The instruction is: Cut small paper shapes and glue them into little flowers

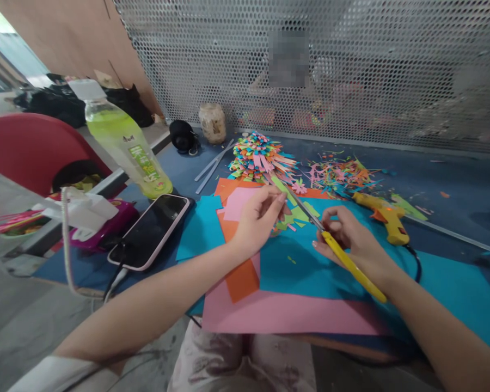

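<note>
My right hand (349, 237) holds a pair of scissors (343, 261) with yellow handles, their blades pointing away to the upper left. Close to the blade tips, the fingers of my left hand (261, 212) are pinched on a strip of light green paper (278, 183). Part of the strip is hidden behind the fingers and blades. Small green cut pieces (300, 213) lie beneath my hands on a blue sheet of paper (302, 269). Orange paper (239, 280) and pink paper (286, 313) lie under it. Beyond my hands stands a cone of fringed, many-coloured paper strips (257, 155).
A yellow glue gun (386, 215) lies right, near a pile of paper shreds (343, 175). On the left are a phone (153, 228), a tilted-looking drink bottle (124, 141) and a purple power strip (106, 223) with chargers. Clear glue sticks (213, 166) and a jar (213, 123) stand farther back.
</note>
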`<state>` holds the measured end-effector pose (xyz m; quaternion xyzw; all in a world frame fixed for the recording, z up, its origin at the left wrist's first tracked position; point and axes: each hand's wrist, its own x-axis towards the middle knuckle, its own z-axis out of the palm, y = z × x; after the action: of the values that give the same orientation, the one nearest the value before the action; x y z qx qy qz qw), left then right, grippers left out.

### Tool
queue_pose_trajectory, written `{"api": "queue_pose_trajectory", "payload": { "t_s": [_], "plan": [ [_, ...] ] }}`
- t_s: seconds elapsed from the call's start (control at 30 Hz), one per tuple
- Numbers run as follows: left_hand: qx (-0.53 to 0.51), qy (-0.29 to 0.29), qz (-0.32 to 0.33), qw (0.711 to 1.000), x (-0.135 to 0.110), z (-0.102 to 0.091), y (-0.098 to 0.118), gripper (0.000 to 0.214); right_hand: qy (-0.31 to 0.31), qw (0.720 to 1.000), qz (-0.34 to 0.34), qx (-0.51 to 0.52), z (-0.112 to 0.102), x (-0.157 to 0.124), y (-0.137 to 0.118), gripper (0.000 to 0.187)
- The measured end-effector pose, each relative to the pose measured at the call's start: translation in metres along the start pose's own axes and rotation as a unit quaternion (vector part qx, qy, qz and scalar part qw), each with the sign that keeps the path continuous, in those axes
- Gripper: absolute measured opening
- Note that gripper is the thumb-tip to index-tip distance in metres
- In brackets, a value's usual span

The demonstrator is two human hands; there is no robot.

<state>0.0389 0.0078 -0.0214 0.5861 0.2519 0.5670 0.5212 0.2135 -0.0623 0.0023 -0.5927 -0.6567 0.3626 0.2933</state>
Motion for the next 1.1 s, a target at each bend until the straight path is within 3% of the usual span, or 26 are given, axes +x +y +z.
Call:
{"api": "queue_pose_trajectory", "payload": {
  "t_s": [0.37,1.1],
  "plan": [
    [-0.041,0.004,-0.002,0.999,-0.0021,0.0002,-0.001,0.014,0.002,1.0,0.002,0.022,0.0016,-0.0013,-0.003,0.034],
    [-0.027,0.004,-0.019,0.999,-0.0041,0.0038,-0.0035,0.02,0.024,1.0,-0.014,-0.013,0.0043,-0.0011,-0.0022,0.034]
  ]
}}
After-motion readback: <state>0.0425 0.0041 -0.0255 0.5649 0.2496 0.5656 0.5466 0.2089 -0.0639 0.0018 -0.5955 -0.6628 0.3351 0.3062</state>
